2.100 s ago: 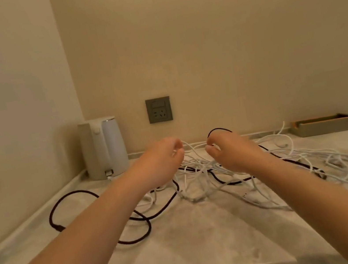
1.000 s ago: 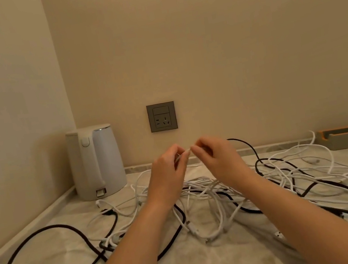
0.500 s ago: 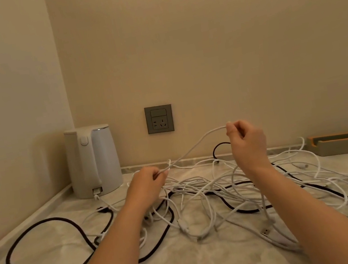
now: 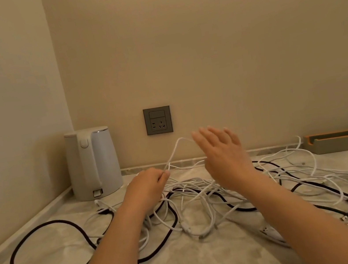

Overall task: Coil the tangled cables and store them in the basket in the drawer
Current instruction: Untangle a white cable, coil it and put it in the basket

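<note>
Pinched between fingertips of the left hand [image 4: 147,186] is a thin white cable [image 4: 173,154], looped up to the right hand [image 4: 221,153], held flat with fingers spread; tangled white and black cables [image 4: 191,183] are strewn across a pale marble counter [image 4: 214,262], bare toward its near edge.

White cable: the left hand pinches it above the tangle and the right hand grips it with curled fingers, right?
Not quite. The left hand does pinch the white cable above the tangle, but the right hand does not grip it: the head view shows its fingers straight and spread, the cable's loop just reaching them.
</note>
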Tool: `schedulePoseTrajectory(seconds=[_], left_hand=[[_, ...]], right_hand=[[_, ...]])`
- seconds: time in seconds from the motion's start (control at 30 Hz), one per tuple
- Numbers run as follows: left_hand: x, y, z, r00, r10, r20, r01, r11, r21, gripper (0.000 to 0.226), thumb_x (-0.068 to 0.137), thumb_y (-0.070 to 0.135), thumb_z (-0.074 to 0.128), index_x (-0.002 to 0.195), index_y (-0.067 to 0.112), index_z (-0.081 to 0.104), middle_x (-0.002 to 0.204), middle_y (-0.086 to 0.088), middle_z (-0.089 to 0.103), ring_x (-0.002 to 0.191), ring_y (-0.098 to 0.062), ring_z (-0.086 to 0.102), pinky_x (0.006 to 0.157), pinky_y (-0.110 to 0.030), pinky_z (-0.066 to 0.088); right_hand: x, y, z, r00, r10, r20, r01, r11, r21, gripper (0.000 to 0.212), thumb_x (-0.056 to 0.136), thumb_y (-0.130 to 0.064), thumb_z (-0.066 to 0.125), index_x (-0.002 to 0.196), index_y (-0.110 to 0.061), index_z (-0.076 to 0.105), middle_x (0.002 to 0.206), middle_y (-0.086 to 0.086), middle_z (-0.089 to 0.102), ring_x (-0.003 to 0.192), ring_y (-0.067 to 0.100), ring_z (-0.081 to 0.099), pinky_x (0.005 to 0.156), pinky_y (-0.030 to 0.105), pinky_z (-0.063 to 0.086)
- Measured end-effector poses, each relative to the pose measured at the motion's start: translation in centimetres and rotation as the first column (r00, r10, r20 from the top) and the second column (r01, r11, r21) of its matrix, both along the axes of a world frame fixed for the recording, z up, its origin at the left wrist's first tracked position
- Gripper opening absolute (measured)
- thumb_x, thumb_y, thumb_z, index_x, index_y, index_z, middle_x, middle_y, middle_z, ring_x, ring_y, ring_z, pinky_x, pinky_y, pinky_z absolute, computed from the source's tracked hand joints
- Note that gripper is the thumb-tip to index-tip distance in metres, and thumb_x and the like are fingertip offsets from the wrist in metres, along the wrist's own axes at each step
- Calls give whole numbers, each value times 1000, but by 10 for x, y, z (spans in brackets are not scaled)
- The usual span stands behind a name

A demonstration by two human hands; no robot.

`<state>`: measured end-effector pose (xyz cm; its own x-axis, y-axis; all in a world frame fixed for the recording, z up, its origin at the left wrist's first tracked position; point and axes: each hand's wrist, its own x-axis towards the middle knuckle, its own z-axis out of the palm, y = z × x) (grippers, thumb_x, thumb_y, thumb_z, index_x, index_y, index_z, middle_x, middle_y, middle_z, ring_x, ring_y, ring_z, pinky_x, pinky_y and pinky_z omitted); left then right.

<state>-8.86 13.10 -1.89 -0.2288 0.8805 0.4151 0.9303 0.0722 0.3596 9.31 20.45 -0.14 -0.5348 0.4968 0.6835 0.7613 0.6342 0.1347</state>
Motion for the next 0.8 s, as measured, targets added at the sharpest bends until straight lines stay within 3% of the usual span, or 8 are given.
schedulePoseTrajectory(seconds=[0.13, 0.27, 0.33, 0.4, 0.47, 0.57, 0.67, 0.8], left_hand=[[3, -2, 4, 990, -23, -138, 15, 998, -61, 45, 102, 38, 35, 61, 17, 40, 61, 0, 52, 68, -22, 60, 63, -34, 39], [18, -7, 16, 957, -51, -286, 55, 998, 8, 35, 102, 37, 34, 86, 16, 58, 81, -1, 61, 84, -23, 61, 72, -35, 43], [26, -9, 19, 945, -58, -323, 78, 996, 50, 36, 101, 38, 34, 91, 15, 60, 89, -3, 65, 86, -23, 60, 73, -36, 45], [27, -10, 19, 960, -71, -271, 101, 990, 98, 36, 100, 39, 37, 82, 16, 57, 82, -2, 66, 79, -22, 61, 73, -39, 48], [23, -9, 17, 979, -49, -198, 76, 988, 133, 34, 99, 39, 41, 76, 16, 52, 76, -1, 63, 74, -21, 61, 69, -39, 49], [11, -8, 11, 986, 44, -161, -23, 992, 125, 29, 99, 36, 43, 76, 19, 49, 75, 3, 57, 70, -16, 54, 64, -33, 44], [-9, -11, 8, 996, 81, -39, -77, 993, 93, 33, 101, 32, 39, 72, 21, 51, 76, 4, 63, 74, -17, 60, 71, -35, 50], [-5, -12, 13, 998, 9, 58, -16, 991, 131, 28, 99, 35, 41, 76, 23, 53, 77, 4, 65, 75, -18, 62, 74, -37, 52]], right_hand=[[-10, -2, -2, 957, 285, 43, -288, 935, 205, 49, 84, -17, 64, 131, -18, 53, 135, 2, 55, 128, 22, 48, 107, 40, 31], [-20, -5, -6, 932, 338, 128, -358, 914, 191, 39, 92, -30, 34, 116, -19, 62, 118, -1, 65, 118, 20, 56, 108, 35, 28], [-16, -3, -3, 917, 394, 68, -399, 913, 88, 34, 95, -31, 35, 100, -16, 65, 97, 0, 67, 98, 22, 61, 108, 37, 33], [-12, -1, 1, 904, 428, -2, -427, 902, 59, 28, 96, -30, 42, 86, -14, 63, 80, 0, 63, 77, 21, 56, 86, 35, 43], [-11, -2, 3, 896, 441, -55, -433, 895, 106, 32, 94, -34, 39, 79, -15, 60, 70, -3, 59, 65, 15, 47, 67, 27, 35], [-6, -4, 6, 874, 436, -213, -422, 900, 113, 34, 95, -32, 39, 74, -13, 57, 61, -5, 52, 54, 13, 42, 58, 25, 31], [11, 2, 18, 811, 353, -467, -367, 928, 64, 24, 97, -20, 50, 76, -11, 57, 52, -11, 40, 47, 8, 36, 48, 27, 27], [25, 8, 23, 778, 273, -567, -337, 942, -9, 19, 96, -18, 51, 82, -9, 60, 51, -11, 40, 49, 6, 36, 54, 31, 28]])
